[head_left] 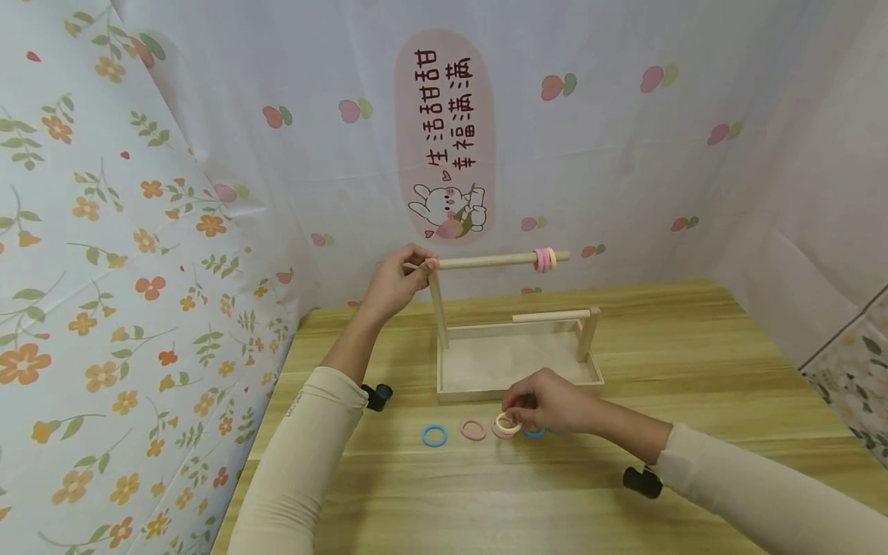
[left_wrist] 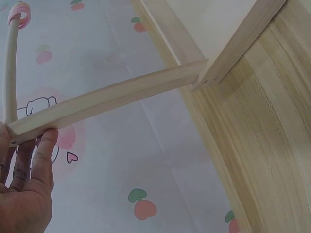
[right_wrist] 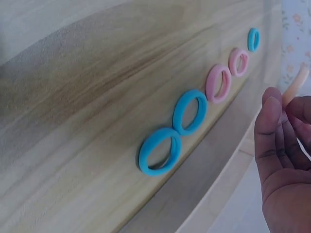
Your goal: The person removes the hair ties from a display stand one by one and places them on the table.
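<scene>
Partly done: 2 rings (head_left: 544,260) sit on the upper dowel (head_left: 499,261) at centre frame, its free end pinched by the left hand (head_left: 397,284); the right hand (head_left: 548,401) pinches a cream ring (head_left: 507,423), with 5 rings (right_wrist: 193,111) left on the table (head_left: 694,370).

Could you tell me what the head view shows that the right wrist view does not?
Only the head view shows the left hand gripping the end of the wooden rod, which carries rings, above the wooden stand. Only the right wrist view shows two blue rings side by side. Both show the right hand pinching a cream ring.
</scene>
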The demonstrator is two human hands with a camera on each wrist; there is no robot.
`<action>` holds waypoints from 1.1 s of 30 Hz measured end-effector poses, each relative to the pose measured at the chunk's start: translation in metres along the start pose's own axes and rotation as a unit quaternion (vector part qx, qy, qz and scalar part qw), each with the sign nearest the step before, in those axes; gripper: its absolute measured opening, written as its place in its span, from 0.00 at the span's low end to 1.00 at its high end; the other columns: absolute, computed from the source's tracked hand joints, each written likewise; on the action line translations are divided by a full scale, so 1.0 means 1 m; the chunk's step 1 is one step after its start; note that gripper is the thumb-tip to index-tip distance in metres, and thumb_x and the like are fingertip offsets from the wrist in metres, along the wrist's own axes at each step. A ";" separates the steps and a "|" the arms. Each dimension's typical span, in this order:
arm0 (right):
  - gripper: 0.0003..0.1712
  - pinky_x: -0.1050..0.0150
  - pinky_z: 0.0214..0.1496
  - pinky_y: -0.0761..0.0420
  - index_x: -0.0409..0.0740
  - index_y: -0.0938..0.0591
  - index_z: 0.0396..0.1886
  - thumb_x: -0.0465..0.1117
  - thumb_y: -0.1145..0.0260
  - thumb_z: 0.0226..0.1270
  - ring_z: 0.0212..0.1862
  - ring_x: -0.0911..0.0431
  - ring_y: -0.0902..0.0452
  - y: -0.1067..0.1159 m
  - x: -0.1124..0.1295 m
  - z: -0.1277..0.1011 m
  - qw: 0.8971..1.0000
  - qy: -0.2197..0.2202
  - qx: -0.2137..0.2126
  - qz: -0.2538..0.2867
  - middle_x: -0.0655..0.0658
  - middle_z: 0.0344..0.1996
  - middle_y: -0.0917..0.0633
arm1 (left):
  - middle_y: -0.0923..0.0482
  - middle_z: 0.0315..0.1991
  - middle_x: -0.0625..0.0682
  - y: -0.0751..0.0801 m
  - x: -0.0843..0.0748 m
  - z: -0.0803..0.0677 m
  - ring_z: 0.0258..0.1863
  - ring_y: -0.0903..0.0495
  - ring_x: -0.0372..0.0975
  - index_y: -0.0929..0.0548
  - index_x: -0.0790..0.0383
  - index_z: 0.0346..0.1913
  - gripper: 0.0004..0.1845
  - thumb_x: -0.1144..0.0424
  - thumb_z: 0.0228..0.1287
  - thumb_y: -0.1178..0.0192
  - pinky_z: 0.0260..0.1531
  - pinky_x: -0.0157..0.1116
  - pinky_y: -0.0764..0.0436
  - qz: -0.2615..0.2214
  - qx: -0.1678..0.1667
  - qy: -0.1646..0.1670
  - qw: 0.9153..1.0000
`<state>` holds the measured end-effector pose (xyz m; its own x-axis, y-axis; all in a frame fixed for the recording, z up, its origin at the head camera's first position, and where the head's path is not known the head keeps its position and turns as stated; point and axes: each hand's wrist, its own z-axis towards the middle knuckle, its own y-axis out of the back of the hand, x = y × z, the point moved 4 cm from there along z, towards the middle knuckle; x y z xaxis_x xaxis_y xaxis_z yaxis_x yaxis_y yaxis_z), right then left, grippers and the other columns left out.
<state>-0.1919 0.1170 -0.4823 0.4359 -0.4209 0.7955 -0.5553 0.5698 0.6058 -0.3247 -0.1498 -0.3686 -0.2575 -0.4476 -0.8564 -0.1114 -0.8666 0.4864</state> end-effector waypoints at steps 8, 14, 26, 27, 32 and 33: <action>0.05 0.70 0.35 0.13 0.36 0.08 0.44 0.31 0.29 0.78 0.32 0.69 0.18 -0.011 0.001 0.003 1.000 0.014 0.012 -0.013 0.43 0.36 0.06 | 0.16 0.55 0.57 0.001 0.001 -0.001 0.53 0.09 0.51 0.14 0.57 0.62 0.17 0.50 0.85 0.38 0.50 0.42 0.12 -0.002 0.003 -0.003 1.000; 0.04 0.70 0.32 0.14 0.36 0.08 0.43 0.29 0.29 0.77 0.30 0.72 0.20 -0.019 0.003 0.009 0.999 0.026 0.014 -0.018 0.47 0.34 0.07 | 0.16 0.55 0.56 0.003 0.003 -0.001 0.54 0.10 0.50 0.14 0.56 0.62 0.17 0.49 0.85 0.38 0.52 0.44 0.10 -0.004 0.004 0.001 1.000; 0.03 0.72 0.36 0.16 0.42 0.07 0.40 0.31 0.25 0.74 0.35 0.72 0.24 -0.029 0.010 0.021 0.994 0.075 -0.014 -0.076 0.52 0.35 0.11 | 0.15 0.54 0.56 0.004 0.001 0.002 0.52 0.10 0.49 0.14 0.55 0.62 0.16 0.50 0.85 0.38 0.50 0.42 0.13 0.009 0.005 -0.004 1.000; 0.04 0.72 0.36 0.16 0.42 0.07 0.40 0.31 0.25 0.74 0.36 0.72 0.24 -0.031 0.010 0.022 0.994 0.079 -0.013 -0.080 0.51 0.35 0.11 | 0.15 0.54 0.56 0.004 0.001 0.002 0.52 0.10 0.49 0.14 0.55 0.63 0.16 0.50 0.85 0.38 0.50 0.43 0.13 0.009 0.005 -0.006 1.000; 0.04 0.74 0.38 0.15 0.42 0.07 0.40 0.31 0.25 0.74 0.36 0.72 0.20 -0.040 0.016 0.026 0.991 0.094 -0.005 -0.093 0.48 0.36 0.08 | 0.15 0.55 0.57 0.002 0.000 0.003 0.53 0.10 0.50 0.14 0.56 0.62 0.16 0.51 0.85 0.38 0.53 0.47 0.12 0.004 0.007 -0.007 1.000; 0.04 0.75 0.38 0.15 0.42 0.07 0.40 0.31 0.25 0.74 0.36 0.72 0.19 -0.042 0.018 0.027 0.991 0.096 -0.002 -0.092 0.47 0.37 0.07 | 0.15 0.55 0.57 0.002 0.000 0.003 0.53 0.09 0.50 0.14 0.56 0.62 0.16 0.51 0.85 0.38 0.54 0.47 0.12 0.004 0.007 -0.007 1.000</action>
<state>-0.1801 0.0670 -0.4931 0.6563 -0.3759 0.6542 -0.4509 0.4997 0.7396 -0.3274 -0.1510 -0.3673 -0.2712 -0.4508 -0.8504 -0.1229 -0.8601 0.4952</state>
